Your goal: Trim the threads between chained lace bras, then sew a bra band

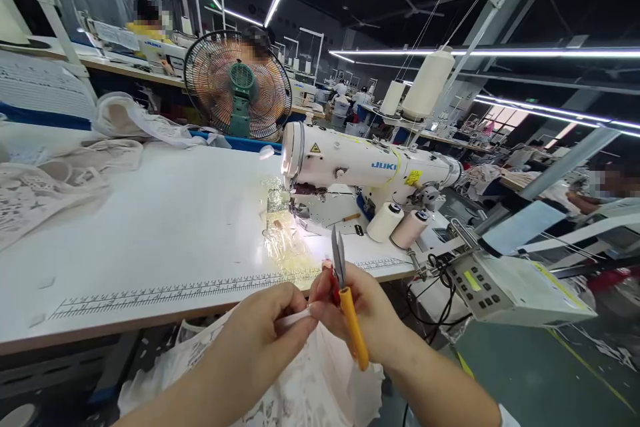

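My left hand (pixel 267 340) is closed, pinching the edge of a white lace garment (pixel 300 387) that hangs over my lap. My right hand (pixel 367 310) is closed too, its thumb and finger at the same edge, close to the left fingertips. Tucked in that right hand is a pair of scissors (pixel 350 313) with an orange handle, grey blades pointing up. Some red shows by the fingers; I cannot tell what it belongs to. Just beyond the hands stands a white sewing machine (pixel 345 157) with its lamp lit over the needle area.
A printed ruler (pixel 200 290) runs along the front edge of the white table (pixel 190 213). Thread spools (pixel 385 221) stand right of the needle. White lace garments (pixel 50 187) lie at left. Behind are a fan (pixel 239 83) and other people; a control box (pixel 515 293) sits at right.
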The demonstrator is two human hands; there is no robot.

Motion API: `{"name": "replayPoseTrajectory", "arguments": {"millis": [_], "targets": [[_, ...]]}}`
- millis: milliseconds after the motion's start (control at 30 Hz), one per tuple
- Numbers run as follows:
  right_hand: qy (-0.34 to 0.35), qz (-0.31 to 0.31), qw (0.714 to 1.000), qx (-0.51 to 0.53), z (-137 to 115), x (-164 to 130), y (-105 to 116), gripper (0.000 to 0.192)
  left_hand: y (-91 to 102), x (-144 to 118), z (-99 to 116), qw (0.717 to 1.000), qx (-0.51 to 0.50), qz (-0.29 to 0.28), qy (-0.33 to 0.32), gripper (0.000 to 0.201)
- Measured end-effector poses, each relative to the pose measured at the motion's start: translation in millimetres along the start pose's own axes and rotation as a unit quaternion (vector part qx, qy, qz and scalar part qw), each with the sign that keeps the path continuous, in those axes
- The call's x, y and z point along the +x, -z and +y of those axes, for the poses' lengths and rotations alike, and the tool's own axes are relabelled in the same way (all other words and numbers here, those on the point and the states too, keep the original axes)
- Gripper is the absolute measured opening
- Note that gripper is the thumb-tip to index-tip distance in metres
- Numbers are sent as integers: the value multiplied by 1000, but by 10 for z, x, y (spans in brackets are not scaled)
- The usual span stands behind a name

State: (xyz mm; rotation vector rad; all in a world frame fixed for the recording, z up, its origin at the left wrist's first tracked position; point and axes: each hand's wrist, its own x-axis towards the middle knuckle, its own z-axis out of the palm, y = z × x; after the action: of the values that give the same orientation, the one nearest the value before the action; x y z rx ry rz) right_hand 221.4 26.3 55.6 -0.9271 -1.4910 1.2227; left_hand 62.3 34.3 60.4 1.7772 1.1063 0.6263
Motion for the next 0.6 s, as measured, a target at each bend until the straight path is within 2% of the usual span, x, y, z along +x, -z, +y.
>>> {"name": "replayPoseTrajectory", "arguments": {"millis": [133, 300, 367, 467, 533, 600], "targets": [[-2, -2, 999, 32, 49, 17, -13, 22, 40, 26, -12, 998, -46, -52, 12, 24], [-18, -19, 1000, 12, 50, 58, 15, 33, 71, 52, -38, 992, -103, -57, 50, 32], [-27, -56, 998, -31, 63, 48, 74, 42, 88, 61, -58, 988, -132, -54, 65, 35], [-49, -154, 978, -133, 137, -18, 187, 54, 116, 78, -87, 982, -170, -41, 75, 35], [-49, -209, 958, -188, 212, -78, 240, 56, 132, 88, -100, 977, -192, -31, 81, 34], [-31, -238, 947, -214, 276, -133, 258, 56, 145, 95, -108, 974, -204, -26, 95, 34]]}}
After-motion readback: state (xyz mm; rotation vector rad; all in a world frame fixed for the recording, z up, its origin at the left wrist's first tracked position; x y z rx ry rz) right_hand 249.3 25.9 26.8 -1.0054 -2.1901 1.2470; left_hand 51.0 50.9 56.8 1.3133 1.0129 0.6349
